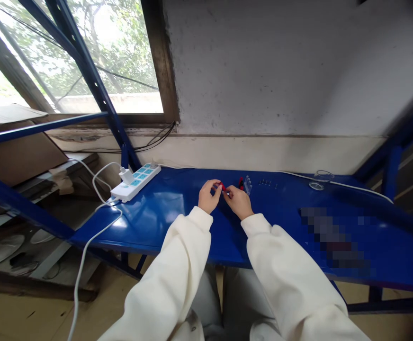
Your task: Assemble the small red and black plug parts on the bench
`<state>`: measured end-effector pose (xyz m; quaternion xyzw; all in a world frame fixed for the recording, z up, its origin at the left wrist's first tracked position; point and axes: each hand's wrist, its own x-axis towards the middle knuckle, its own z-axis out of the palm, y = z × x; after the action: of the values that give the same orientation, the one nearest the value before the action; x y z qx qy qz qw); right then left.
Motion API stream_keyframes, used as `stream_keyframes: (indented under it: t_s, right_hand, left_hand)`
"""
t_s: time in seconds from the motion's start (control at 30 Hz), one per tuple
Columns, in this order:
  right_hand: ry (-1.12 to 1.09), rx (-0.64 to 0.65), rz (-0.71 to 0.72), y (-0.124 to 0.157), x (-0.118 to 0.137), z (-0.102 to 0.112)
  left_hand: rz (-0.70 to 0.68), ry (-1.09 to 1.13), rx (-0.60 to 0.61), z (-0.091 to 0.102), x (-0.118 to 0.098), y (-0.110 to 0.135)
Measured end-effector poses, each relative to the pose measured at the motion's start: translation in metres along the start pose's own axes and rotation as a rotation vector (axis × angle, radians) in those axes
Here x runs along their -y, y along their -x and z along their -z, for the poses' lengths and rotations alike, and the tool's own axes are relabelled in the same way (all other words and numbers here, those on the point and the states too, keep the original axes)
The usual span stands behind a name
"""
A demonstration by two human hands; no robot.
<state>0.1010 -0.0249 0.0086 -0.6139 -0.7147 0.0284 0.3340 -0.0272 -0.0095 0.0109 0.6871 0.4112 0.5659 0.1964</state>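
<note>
Small red piece (222, 185): between the hands, 12 o'clock from the wearer | left hand (209, 195) pinching it; right hand (238, 201) close by, its pinch unclear | probably light, stiff, easily dropped; best gripped by its sides | clear tubes (247, 185) at right hand's 1 o'clock

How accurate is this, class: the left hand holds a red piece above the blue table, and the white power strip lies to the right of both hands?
The side is wrong: the head view shows the white power strip to the left of both hands. The left hand does hold a red piece above the blue table.
</note>
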Motion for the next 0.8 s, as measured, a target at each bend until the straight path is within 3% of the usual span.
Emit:
stream_keyframes:
  t_s: [0.3,0.57,0.8]
  right_hand:
    - [-0.071,-0.046,0.069,0.001,0.001,0.0]
    - [-0.081,-0.082,0.087,0.002,0.003,0.001]
    - [-0.08,-0.073,0.101,0.002,0.0,-0.001]
  left_hand:
    - [0.224,0.198,-0.054,0.001,0.002,-0.006]
    - [0.335,0.25,0.103,-0.002,0.011,-0.006]
    - [0.357,0.237,0.14,-0.001,0.012,-0.008]
